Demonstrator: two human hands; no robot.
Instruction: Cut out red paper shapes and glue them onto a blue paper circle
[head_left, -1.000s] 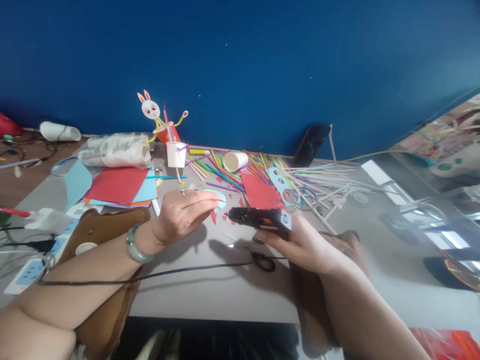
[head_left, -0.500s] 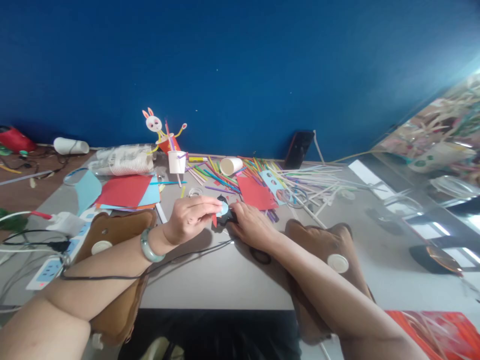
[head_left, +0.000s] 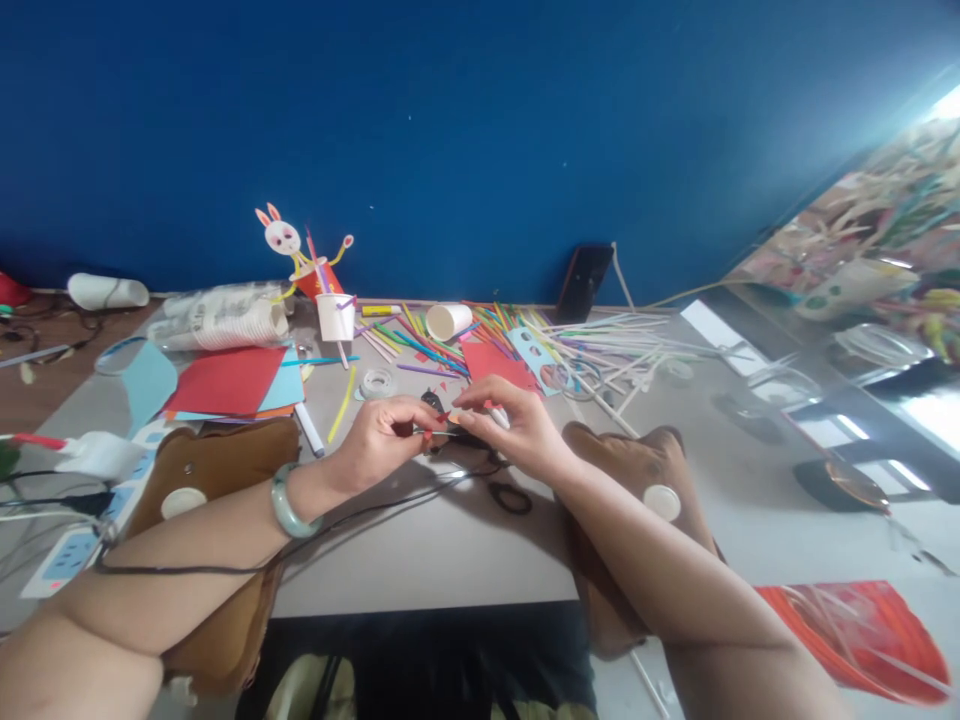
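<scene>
My left hand, with a jade-green bangle on its wrist, pinches a small paper cutout with red on it. My right hand meets it from the other side, thumb and forefinger closed at the cutout's red tip; the fingers hide much of the piece. Just under the fingertips lies a black corded tool, partly covered, its kind unclear. A black cable runs toward it from the left. Below my right hand the black loop handle of a pair of scissors rests on the table.
Behind are coloured sticks, a paper cup, a rabbit figure, red paper and a tape roll. Brown cushions lie under both forearms. A power strip is at left, a phone at the wall.
My right hand has lifted off the black tool and come to the paper piece. My left hand has turned the cutout nearly edge-on. The view has shifted slightly right.
</scene>
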